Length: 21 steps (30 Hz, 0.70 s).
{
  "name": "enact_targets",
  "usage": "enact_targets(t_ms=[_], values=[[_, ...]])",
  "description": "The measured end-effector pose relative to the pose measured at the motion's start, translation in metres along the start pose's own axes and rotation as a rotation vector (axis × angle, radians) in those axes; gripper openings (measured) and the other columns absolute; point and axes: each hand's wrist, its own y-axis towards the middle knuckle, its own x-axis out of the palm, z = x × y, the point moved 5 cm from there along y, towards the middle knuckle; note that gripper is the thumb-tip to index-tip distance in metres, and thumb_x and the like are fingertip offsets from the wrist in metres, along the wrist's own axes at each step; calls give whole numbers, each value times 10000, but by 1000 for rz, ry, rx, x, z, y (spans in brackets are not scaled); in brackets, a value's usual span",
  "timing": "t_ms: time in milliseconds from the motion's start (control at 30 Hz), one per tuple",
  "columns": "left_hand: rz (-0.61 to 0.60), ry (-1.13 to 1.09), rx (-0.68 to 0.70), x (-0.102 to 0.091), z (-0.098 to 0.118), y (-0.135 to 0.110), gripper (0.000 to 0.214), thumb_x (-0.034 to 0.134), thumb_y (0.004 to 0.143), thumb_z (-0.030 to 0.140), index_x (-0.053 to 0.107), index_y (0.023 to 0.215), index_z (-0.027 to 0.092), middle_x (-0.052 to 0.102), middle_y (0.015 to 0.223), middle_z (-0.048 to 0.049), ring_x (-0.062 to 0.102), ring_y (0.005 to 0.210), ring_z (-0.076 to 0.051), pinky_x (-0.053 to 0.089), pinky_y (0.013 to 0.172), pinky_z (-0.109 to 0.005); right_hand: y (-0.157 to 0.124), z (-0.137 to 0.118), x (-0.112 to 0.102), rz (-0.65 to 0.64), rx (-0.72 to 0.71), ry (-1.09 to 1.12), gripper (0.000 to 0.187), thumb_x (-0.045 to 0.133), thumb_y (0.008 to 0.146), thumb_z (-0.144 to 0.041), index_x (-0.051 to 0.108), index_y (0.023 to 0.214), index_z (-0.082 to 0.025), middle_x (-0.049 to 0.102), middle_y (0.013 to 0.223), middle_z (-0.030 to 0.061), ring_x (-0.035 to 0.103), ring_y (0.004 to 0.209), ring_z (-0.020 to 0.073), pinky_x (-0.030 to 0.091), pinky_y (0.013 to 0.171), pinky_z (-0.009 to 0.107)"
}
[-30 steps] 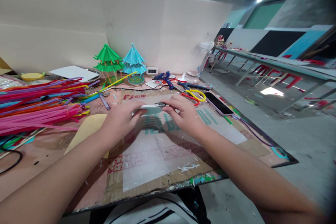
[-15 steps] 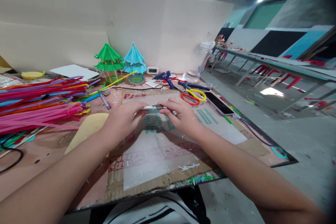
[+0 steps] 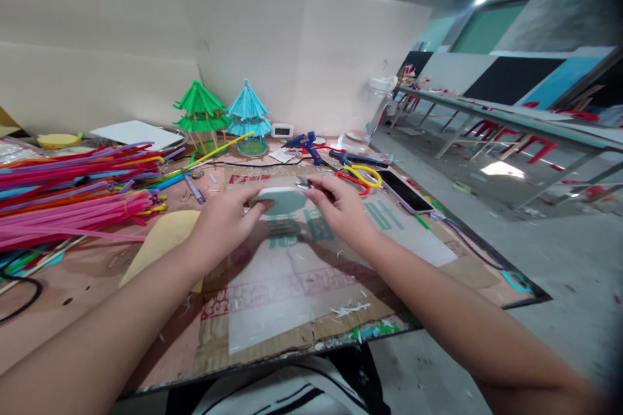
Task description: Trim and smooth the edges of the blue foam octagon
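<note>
My left hand (image 3: 224, 220) grips the left edge of a pale green flat piece (image 3: 282, 200), held a little above the cardboard work mat (image 3: 292, 285). My right hand (image 3: 341, 207) is closed at the piece's right edge, pinching a small dark and silvery tool (image 3: 304, 185) that I cannot name. Both hands hover over the mat's middle, above its green printed letters.
A heap of coloured pipe cleaners (image 3: 73, 191) lies at the left. Green (image 3: 200, 113) and blue (image 3: 249, 115) paper pagodas stand at the back. A blue glue gun (image 3: 306, 144), scissors (image 3: 357, 176) and a phone (image 3: 403, 192) lie to the right. The table edge drops off at right.
The pale green piece has tilted up from edge-on, so its flat face shows. Both hands have lifted slightly and moved a little away from me.
</note>
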Motion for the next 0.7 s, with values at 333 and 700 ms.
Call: enact_targets(t_ms=[333, 700], values=[[-35, -468, -141, 7, -7, 3, 349, 645, 837, 406, 633, 1112, 191, 725, 1022, -51, 682, 843, -204, 529, 720, -310, 1, 3, 7, -75, 133, 138, 116, 639, 819, -281, 654, 803, -167, 582, 649, -18, 497, 590, 110, 375, 555, 226], [24, -300, -85, -1, 0, 1, 220, 594, 865, 332, 669, 1031, 209, 719, 970, -15, 651, 837, -189, 498, 744, -286, -1, -6, -3, -42, -86, 18, 253, 553, 935, -345, 672, 1113, -209, 669, 856, 42, 573, 726, 162, 444, 671, 292]])
